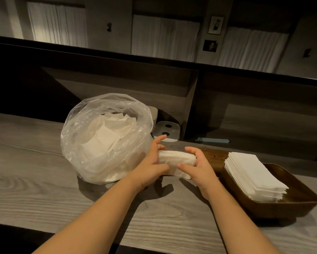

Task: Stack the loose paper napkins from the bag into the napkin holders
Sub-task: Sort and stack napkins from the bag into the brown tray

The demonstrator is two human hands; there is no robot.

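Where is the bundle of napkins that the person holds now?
The napkin bundle sits mid-frame between both hands, just above the counter, with the plastic bag left and the wooden tray right.

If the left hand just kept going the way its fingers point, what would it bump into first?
Probably the small clear plastic holder at the back of the counter. The left hand, gripping the napkin bundle, points up and away just past the bag; depth is hard to judge.

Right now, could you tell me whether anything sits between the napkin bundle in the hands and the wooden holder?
Nothing visible does. The napkin bundle is held just left of the wooden holder, with only the right hand between them.
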